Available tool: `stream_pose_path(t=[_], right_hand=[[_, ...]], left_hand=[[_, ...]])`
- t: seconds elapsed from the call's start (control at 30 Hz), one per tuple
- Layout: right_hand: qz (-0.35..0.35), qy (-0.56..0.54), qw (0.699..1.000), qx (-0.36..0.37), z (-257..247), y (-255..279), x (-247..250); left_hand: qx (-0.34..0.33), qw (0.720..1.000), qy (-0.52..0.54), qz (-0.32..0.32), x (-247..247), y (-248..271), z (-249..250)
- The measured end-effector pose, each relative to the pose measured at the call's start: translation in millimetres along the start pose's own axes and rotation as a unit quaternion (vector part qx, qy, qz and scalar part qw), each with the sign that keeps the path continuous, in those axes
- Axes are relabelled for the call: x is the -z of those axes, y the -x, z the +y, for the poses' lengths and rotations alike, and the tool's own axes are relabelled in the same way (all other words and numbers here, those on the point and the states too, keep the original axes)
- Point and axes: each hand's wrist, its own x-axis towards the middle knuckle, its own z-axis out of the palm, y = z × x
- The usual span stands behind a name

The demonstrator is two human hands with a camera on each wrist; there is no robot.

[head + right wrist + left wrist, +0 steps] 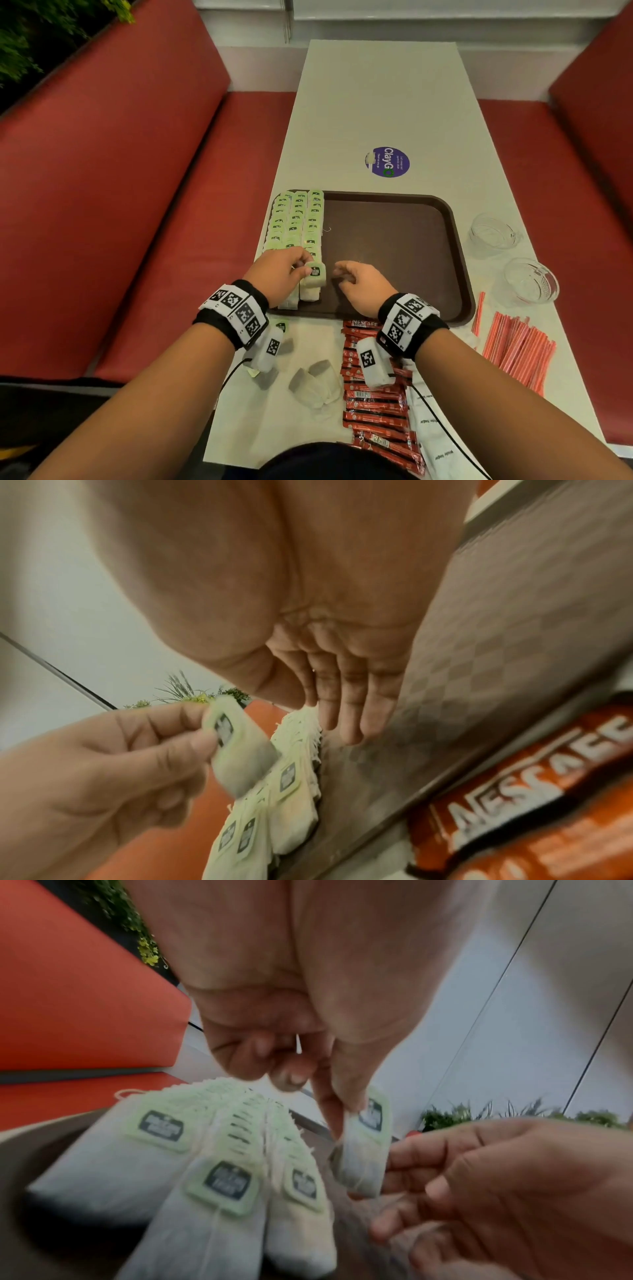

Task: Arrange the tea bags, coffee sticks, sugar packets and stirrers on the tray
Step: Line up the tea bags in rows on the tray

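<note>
A brown tray (394,233) lies on the white table. Three rows of green-tagged tea bags (298,222) fill its left side. My left hand (284,274) pinches one tea bag (314,274) by its tag above the near end of the right row; the same tea bag (366,1139) hangs from the thumb and finger in the left wrist view. My right hand (356,279) hovers just right of it over the tray, fingers relaxed and holding nothing. In the right wrist view its fingers (346,710) point down at the tray beside the tea bag (240,750).
Loose tea bags (315,380) lie on the table near me. Red coffee sticks (373,404) are lined up right of them, white sugar packets (435,442) beside those. Red stirrers (517,349) lie at the right. Two glass bowls (529,281) stand right of the tray. Red benches flank the table.
</note>
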Motion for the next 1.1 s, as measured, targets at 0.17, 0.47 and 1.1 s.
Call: stream_pose_path(t=[0.17,0.47,1.1], right_hand=[[-0.016,0.033,0.999,0.021,-19,-14,-2],[-0.053,0.042,0.998,0.013,-32,-34,-13],[-0.136,0.168,0.973,0.08,-47,37,-22]], left_hand=[[0.047,0.992,-0.085,-0.075,-15,1,-8],[-0.018,0.988,-0.14,-0.067,-25,6,-15],[0.028,0.964,-0.194,-0.181,9,81,-50]])
